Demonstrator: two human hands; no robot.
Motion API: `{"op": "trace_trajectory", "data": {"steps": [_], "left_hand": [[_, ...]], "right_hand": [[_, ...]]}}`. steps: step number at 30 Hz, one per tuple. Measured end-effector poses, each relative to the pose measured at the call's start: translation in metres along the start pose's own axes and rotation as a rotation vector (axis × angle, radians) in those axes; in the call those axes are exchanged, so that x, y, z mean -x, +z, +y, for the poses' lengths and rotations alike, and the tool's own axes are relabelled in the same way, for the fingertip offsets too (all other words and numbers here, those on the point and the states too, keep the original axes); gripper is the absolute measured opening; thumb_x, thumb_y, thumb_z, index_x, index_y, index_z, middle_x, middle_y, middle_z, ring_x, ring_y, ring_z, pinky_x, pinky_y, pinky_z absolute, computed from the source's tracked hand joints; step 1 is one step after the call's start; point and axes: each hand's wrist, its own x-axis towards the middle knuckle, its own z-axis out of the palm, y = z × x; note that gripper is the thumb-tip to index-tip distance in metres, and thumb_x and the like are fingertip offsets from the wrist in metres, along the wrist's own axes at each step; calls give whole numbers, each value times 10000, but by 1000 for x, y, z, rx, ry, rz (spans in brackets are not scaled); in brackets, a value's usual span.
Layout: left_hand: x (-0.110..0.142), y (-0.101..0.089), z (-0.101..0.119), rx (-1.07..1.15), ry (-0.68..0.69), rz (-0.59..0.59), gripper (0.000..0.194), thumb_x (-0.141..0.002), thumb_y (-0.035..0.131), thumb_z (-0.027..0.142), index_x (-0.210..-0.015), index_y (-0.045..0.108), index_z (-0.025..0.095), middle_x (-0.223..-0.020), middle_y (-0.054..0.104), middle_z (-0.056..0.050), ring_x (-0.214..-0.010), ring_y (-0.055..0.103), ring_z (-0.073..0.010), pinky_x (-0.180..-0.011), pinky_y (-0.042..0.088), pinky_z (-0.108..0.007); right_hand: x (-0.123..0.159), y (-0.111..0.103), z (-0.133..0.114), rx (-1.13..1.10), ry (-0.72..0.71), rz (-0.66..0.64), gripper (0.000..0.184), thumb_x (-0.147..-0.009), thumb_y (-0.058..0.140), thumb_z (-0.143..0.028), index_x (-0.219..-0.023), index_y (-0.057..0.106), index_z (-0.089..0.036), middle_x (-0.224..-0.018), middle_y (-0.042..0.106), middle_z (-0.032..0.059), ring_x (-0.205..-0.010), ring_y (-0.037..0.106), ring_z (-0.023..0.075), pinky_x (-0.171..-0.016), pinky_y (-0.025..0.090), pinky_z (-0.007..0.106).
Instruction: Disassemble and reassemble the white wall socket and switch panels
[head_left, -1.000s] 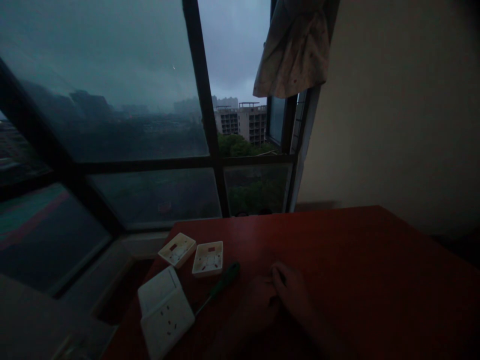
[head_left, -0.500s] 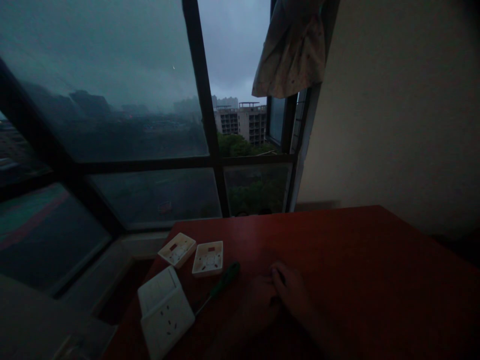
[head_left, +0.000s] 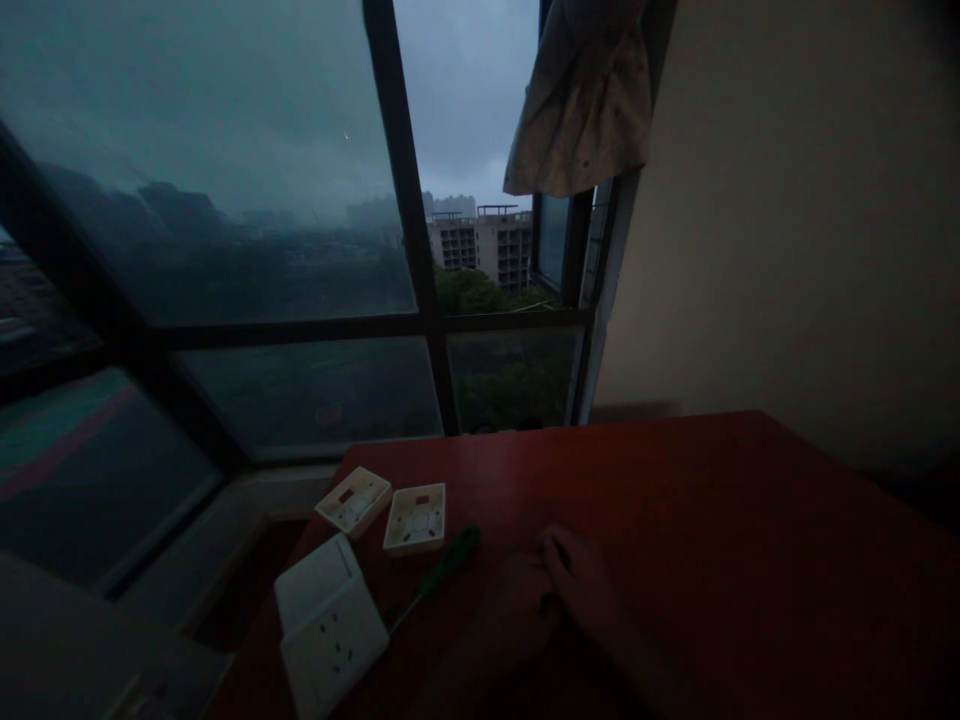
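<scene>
Screwdriver (head_left: 450,562) idle on worktop (head_left: 675,500). Two open back boxes (head_left: 354,500) (head_left: 415,518) just beyond it, socket plate (head_left: 334,645) at its shaft end; nothing fitted, assembly looks all left. Left hand (head_left: 517,600) and right hand (head_left: 581,572) touching, right of screwdriver; too dark to tell either grip. Versus half a second ago: hands and parts unchanged.

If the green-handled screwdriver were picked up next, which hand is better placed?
Probably the left hand: it lies nearer the green-handled screwdriver. The right hand is on its far side. The hands touch, and it is too dark to tell whether either holds something.
</scene>
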Motion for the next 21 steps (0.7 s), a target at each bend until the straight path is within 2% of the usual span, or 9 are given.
{"op": "trace_trajectory", "data": {"steps": [7, 21], "left_hand": [[1, -4, -1, -2, 3, -19, 250, -942, 549, 312, -1158, 576, 189, -1192, 590, -81, -980, 614, -202, -836, 532, -400], [1, 1, -1, 5, 9, -1, 264, -937, 558, 312, -1164, 570, 178, -1182, 593, -81, -977, 617, -206, -829, 534, -405]], "right_hand": [[0, 0, -1, 5, -5, 12, 267, -905, 331, -236, -732, 532, -204, -705, 600, 7, -652, 566, 142, -608, 357, 242], [-1, 2, 3, 7, -9, 15, 264, -900, 330, -236, -741, 536, -198, -704, 594, 8, -644, 563, 138, -600, 352, 242]]}}
